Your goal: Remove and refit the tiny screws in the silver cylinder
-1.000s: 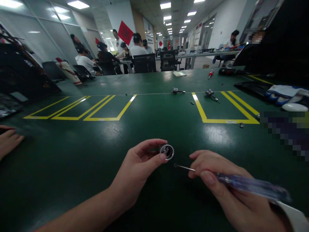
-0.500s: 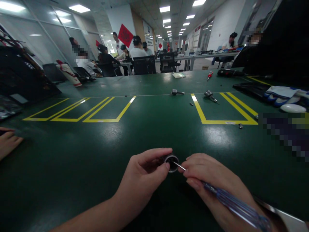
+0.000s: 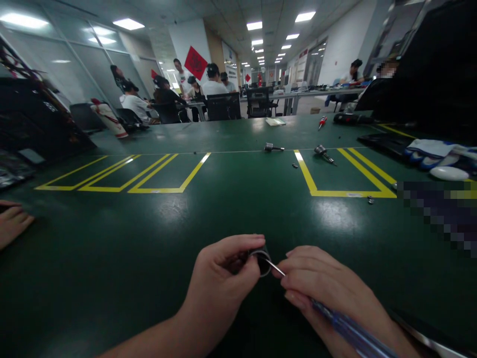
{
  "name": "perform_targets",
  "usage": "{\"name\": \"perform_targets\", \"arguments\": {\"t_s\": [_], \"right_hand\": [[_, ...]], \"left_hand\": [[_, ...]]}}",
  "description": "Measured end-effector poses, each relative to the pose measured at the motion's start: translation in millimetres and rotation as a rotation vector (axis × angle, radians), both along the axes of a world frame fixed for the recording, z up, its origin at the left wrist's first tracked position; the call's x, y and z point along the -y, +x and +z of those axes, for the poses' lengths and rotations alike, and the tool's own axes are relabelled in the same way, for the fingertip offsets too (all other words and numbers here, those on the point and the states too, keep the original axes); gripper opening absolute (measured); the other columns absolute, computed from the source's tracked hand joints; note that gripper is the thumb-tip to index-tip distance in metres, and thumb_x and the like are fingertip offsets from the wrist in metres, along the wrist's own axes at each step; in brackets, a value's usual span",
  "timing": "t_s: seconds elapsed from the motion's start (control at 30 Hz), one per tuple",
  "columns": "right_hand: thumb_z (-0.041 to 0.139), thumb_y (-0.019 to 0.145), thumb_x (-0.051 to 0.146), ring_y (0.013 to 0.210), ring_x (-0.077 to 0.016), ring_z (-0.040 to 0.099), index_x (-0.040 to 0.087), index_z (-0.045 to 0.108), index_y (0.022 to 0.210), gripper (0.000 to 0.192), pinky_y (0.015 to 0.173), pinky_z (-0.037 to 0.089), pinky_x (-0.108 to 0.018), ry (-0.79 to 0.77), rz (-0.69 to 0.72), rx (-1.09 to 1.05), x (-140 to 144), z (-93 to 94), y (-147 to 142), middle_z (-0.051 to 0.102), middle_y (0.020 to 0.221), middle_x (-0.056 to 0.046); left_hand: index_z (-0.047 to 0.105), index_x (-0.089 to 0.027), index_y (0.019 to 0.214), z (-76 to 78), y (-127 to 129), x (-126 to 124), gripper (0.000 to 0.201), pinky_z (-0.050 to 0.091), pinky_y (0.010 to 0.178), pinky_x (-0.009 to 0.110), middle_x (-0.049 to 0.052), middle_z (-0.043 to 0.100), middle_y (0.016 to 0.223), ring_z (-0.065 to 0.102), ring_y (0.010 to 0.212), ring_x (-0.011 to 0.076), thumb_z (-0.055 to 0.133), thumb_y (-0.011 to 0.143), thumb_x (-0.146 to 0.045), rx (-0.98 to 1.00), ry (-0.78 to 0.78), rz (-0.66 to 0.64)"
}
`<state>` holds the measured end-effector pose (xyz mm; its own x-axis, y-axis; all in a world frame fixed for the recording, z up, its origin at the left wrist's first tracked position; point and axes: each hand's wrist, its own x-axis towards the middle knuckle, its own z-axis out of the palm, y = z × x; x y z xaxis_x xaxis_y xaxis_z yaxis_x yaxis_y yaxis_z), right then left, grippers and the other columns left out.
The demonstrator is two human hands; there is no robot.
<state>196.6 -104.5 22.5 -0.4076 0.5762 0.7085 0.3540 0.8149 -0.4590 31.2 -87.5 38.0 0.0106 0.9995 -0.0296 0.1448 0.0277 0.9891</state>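
Between its thumb and fingers, my left hand (image 3: 225,278) grips a small hollow metal cylinder (image 3: 265,267), its round opening turned toward my right side. My right hand (image 3: 328,288) is closed around a screwdriver (image 3: 348,328) with a clear bluish handle. The thin metal shaft points up and left, and its tip is inside the cylinder's opening, where I cannot make it out. Both hands are just above the green table (image 3: 122,258). Farther back lie two metal parts with shafts, one (image 3: 274,147) near the middle and another (image 3: 324,153) inside a yellow-taped box.
Small metal bits (image 3: 370,200) lie near the yellow tape (image 3: 350,194). A red screwdriver (image 3: 322,122) and a dark power tool (image 3: 352,119) are at the back right. White-blue gloves (image 3: 432,151) and a white oval object (image 3: 449,173) sit rightward. Another person's hand (image 3: 15,223) rests at left.
The cylinder has turned a little, so its opening faces more to the right and down. Both hands sit slightly lower in the picture, as does the whole scene. The screwdriver's tip is still in the opening.
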Motion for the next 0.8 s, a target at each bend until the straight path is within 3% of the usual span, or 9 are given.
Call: {"name": "perform_targets", "arguments": {"t_s": [0.27, 0.43, 0.57, 0.63, 0.7, 0.8], "right_hand": [[0.048, 0.088, 0.013, 0.072, -0.0149, 0.067, 0.017, 0.059, 0.090, 0.011, 0.071, 0.056, -0.025, 0.065, -0.014, -0.029, 0, 0.0, 1, 0.069, 0.073, -0.004], [0.050, 0.085, 0.011, 0.073, -0.0134, 0.066, 0.021, 0.060, 0.087, 0.014, 0.068, 0.055, -0.023, -0.163, -0.088, -0.177, 5, -3.6, 5, 0.070, 0.078, -0.001], [0.052, 0.086, 0.020, 0.071, -0.0136, 0.066, 0.022, 0.063, 0.085, 0.011, 0.058, 0.054, -0.020, -0.355, -0.208, -0.267, -2, -6.1, 7, 0.068, 0.079, -0.001], [0.055, 0.085, 0.025, 0.073, -0.0146, 0.066, 0.024, 0.064, 0.087, 0.009, 0.057, 0.053, -0.021, -0.481, -0.247, -0.297, -6, -8.6, 9, 0.069, 0.081, -0.001], [0.057, 0.085, 0.031, 0.080, -0.0164, 0.066, 0.025, 0.065, 0.091, 0.012, 0.060, 0.053, -0.022, -0.624, -0.233, -0.343, -8, -12.1, 11, 0.069, 0.086, -0.002], [0.052, 0.088, 0.035, 0.093, -0.0189, 0.063, 0.027, 0.065, 0.099, 0.019, 0.070, 0.052, -0.026, -0.740, -0.131, -0.463, -9, -18.2, 15, 0.068, 0.096, -0.002]], "left_hand": [[0.072, -0.017, 0.076, 0.3, -2, -3, 0.017, 0.055, 0.067, 0.025, 0.004, 0.074, 0.079, 0.068, 0.073, 0.0173, 0.063, 0.063, -0.012, 0.031, -0.058, -0.054], [0.065, -0.020, 0.102, -2.8, -11, -9, 0.040, 0.053, 0.075, 0.028, 0.005, 0.070, 0.091, 0.066, 0.084, 0.0179, 0.062, 0.065, -0.007, 0.023, -0.119, -0.183], [0.066, -0.020, 0.098, -9.8, -17, -21, 0.037, 0.050, 0.084, 0.030, 0.006, 0.059, 0.110, 0.061, 0.097, 0.0188, 0.060, 0.066, -0.004, -0.137, 0.071, -0.279], [0.065, -0.022, 0.102, -13.0, -18, -30, 0.036, 0.052, 0.077, 0.030, 0.006, 0.056, 0.109, 0.059, 0.095, 0.0191, 0.062, 0.068, -0.009, -0.249, 0.157, -0.339], [0.063, -0.024, 0.106, -16.1, -19, -39, 0.036, 0.050, 0.070, 0.031, 0.005, 0.057, 0.102, 0.058, 0.088, 0.0192, 0.065, 0.071, -0.016, -0.468, 0.250, -0.395], [0.061, -0.024, 0.104, -20.6, -18, -52, 0.039, 0.046, 0.075, 0.037, 0.004, 0.056, 0.098, 0.054, 0.089, 0.0206, 0.071, 0.066, -0.020, -0.710, 0.412, -0.422]]}}
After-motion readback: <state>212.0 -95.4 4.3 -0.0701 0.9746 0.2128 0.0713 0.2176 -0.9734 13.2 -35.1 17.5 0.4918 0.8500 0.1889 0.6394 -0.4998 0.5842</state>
